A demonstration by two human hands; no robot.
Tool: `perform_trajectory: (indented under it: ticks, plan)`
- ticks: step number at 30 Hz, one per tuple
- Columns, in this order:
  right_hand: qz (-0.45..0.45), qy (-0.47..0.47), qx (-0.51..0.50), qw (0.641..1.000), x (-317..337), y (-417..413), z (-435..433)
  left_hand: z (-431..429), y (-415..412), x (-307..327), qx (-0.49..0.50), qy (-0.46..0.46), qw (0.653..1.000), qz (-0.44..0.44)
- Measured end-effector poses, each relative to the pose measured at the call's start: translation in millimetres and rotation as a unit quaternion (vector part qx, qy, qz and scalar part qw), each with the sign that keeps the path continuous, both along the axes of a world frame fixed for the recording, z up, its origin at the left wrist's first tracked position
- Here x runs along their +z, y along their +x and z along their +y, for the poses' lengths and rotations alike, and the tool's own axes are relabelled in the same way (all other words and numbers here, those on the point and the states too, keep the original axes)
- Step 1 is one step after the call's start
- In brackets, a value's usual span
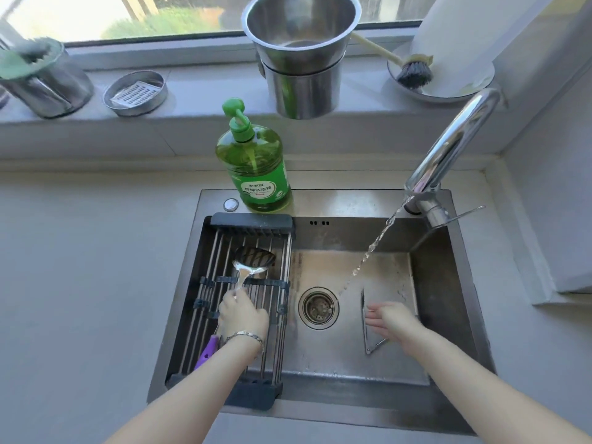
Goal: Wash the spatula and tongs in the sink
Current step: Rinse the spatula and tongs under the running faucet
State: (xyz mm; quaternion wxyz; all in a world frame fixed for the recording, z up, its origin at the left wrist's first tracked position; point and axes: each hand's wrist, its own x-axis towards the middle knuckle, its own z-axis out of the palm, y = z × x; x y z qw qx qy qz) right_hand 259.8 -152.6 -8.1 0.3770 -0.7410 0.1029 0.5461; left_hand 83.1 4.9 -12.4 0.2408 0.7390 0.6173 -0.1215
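Grey desk (80, 251) surrounds a steel sink (448, 283) with the faucet (448, 149) running. Over its left half sits a drying rack (253, 221); the left hand (242, 315) is clamped on the spatula (253, 261) resting there. Right hand (392, 318), fingers spread apart, hovers over the tongs (365, 331) on the basin floor.

Daylight, bright, entering through the wide window (128, 17) along the far side; the view outside is washed out and soft. Grey stone counter (80, 267) evenly lit, shadows faint. Glare streaks on the curved chrome tap (448, 149) at far right and on the stacked steel buckets (301, 52). Steel sink basin (352, 331) darker along its near and right walls. Wide-angle bending strong at the edges; far-left corner objects smeared. Overall slightly soft.
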Motion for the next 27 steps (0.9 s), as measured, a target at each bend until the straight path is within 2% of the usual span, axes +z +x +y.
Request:
perform_trajectory:
  ticks: [1, 2, 4, 7, 9, 12, 15, 19, 21, 22, 25, 27]
  plan:
    - [-0.022, 0.001, 0.045, 0.999, 6, -2, 3, 6, -11, -1, 0.004, 0.027, 0.999, 0.033]
    - [-0.014, 0.016, 0.019, 1.000, 11, -5, 2, 11, -21, -3, 0.015, 0.033, 0.998, 0.059]
    - [-0.004, 0.038, 0.017, 0.999, 19, -11, 5, 19, -41, -10, 0.050, -0.011, 0.994, 0.094]
    - [0.024, 0.034, 0.017, 0.999, 28, -18, 4, 23, -62, -19, 0.080, -0.088, 0.991, 0.066]
    - [0.015, 0.035, 0.042, 0.998, 36, -21, 2, 23, -69, -18, 0.080, -0.068, 0.994, 0.039]
    - [-0.080, 0.040, 0.071, 0.993, 37, -21, -5, 21, -76, -1, 0.042, -0.001, 0.999, 0.026]
    - [-0.206, 0.060, 0.102, 0.971, 43, -16, -14, 15, -82, 23, 0.016, 0.063, 0.997, -0.043]
    - [-0.410, 0.105, 0.170, 0.890, 61, -10, -12, 7, -72, 43, -0.064, 0.126, 0.978, -0.151]
    - [-0.494, 0.154, 0.203, 0.831, 70, -13, -5, 3, -63, 46, -0.112, 0.151, 0.960, -0.205]
    - [-0.539, 0.172, 0.238, 0.790, 73, -17, -2, -1, -58, 46, -0.134, 0.159, 0.950, -0.231]
    - [-0.603, 0.180, 0.384, 0.676, 73, -31, 5, -10, -45, 45, -0.197, 0.185, 0.919, -0.288]
    - [-0.620, 0.147, 0.428, 0.640, 73, -24, 10, -13, -40, 44, -0.206, 0.192, 0.910, -0.304]
